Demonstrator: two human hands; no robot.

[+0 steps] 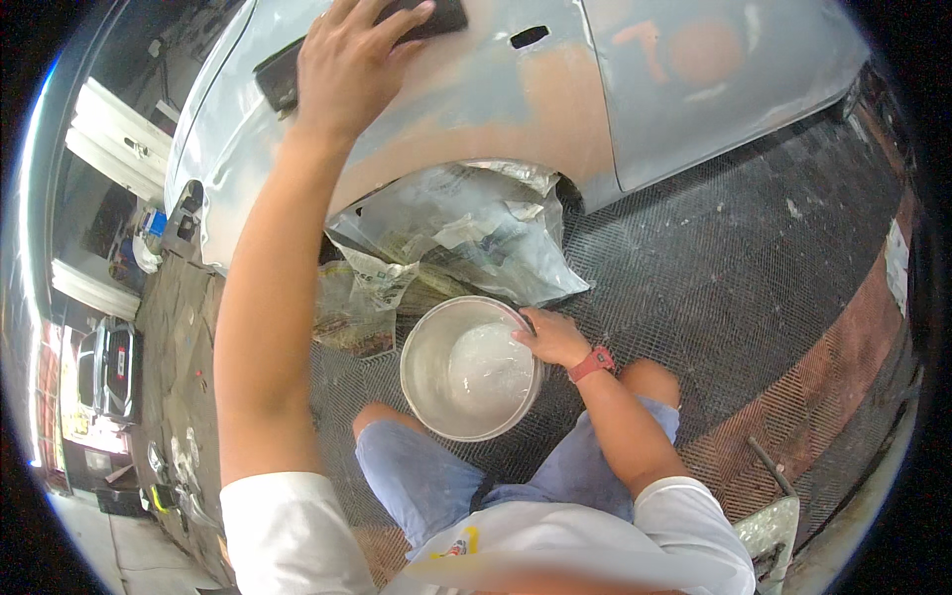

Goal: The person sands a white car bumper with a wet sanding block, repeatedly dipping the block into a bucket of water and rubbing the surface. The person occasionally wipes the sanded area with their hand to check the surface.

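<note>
My left hand [357,61] is stretched far forward, its fingers wrapped over a long black sanding block [430,20]. The block lies against the rear side panel of a car body [446,109], which has grey and tan patches. Between my knees is a round whitish bucket [421,347] with clear, shiny liquid in the bottom. My right hand [555,337], with a red watch on its wrist, grips the bucket's right rim. Something small and dark shows at the rim by its fingers; I cannot tell what it is.
Newspaper and clear plastic sheeting [496,233] fill the wheel arch and hang to the floor. Dark ribbed mats [724,268] cover the floor, with a reddish strip at right. Another vehicle [109,369] stands far left. A pale stool-like object [773,535] is at lower right.
</note>
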